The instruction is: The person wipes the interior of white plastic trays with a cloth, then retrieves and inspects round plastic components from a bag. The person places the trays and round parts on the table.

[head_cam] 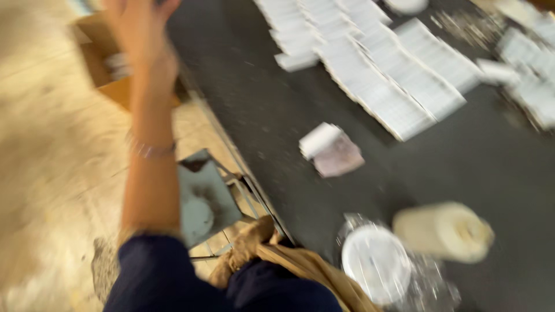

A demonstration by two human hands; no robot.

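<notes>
Our left hand (141,29) is raised over the floor at the upper left, well away from the bench (277,115). The picture is blurred and the fingers run off the top edge, so we cannot tell whether the hand is wide or narrow; nothing shows in it. A thin bracelet (151,150) sits on the forearm, and a dark blue sleeve (153,271) covers the arm lower down. Our right hand is out of view.

Nearest the hand, just behind it, is an open cardboard box (104,63) on the floor, with something pale inside. Below the forearm, beside the bench edge, is a grey-blue stool (205,196) on a metal frame.

On the dark bench, rows of white paper stacks (393,75) lie fanned out at the top. A small folded packet (330,150) lies alone near the middle. At the lower right a cream roll (445,231) lies on its side, just beside a white round lid (374,263) on clear wrap.
</notes>
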